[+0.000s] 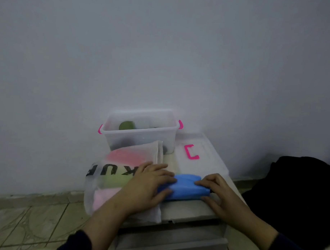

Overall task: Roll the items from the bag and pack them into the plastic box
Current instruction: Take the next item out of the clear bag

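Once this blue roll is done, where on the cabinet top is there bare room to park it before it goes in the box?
Bare strip of the cabinet top along the near edge, in front of the blue roll, between both hands. A narrow bare gap runs between the bag and the lid. The left side is crowded by the bag, the back by the plastic box.

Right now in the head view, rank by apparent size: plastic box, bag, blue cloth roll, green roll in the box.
1. bag and plastic box: look alike; the bag lies nearer, so unsure.
2. blue cloth roll
3. green roll, farther away and partly hidden.
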